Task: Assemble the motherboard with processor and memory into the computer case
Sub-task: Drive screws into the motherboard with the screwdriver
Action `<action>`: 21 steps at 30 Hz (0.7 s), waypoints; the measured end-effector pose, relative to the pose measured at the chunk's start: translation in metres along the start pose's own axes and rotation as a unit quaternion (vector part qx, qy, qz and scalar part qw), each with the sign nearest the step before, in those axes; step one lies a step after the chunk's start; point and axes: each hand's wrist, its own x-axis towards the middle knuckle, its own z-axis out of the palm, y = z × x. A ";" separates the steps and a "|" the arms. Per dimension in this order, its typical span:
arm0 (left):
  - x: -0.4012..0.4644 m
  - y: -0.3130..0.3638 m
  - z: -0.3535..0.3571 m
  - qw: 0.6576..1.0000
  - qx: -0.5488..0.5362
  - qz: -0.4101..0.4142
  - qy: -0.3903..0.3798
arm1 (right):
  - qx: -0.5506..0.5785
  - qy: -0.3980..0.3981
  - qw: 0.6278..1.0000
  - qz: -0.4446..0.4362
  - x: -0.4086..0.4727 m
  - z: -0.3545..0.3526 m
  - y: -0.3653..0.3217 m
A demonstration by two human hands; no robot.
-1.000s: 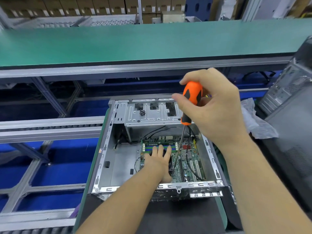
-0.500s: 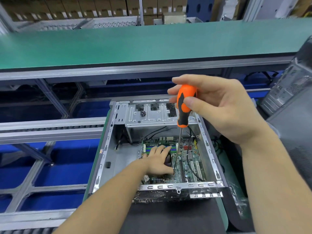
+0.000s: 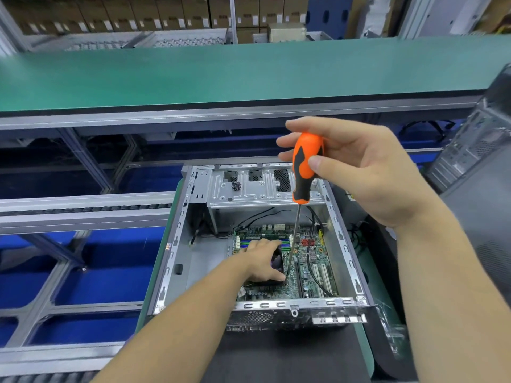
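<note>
The computer case (image 3: 177, 246) is a bare grey metal box lying on its side with the open face up, sitting on a dark mat at the near edge of the bench. The green motherboard (image 3: 311, 268) lies flat on the case floor toward the right, with blue and green memory slots (image 3: 246, 242) along its far edge and white expansion slots near the front. A black cooler fan (image 3: 277, 261) sits in the middle of the board, mostly covered, and thin black cables (image 3: 265, 212) loop over the board's far edge.
</note>
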 end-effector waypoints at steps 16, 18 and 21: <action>0.008 0.018 0.000 0.996 0.063 -0.058 0.009 | -0.213 0.125 0.966 -0.074 0.013 0.010 0.012; 0.008 0.020 -0.002 0.996 0.066 -0.061 0.003 | -0.283 0.160 0.940 -0.102 0.013 0.013 0.018; 0.008 0.021 -0.003 0.996 0.066 -0.065 -0.009 | -0.264 0.146 0.947 -0.112 0.011 0.013 0.023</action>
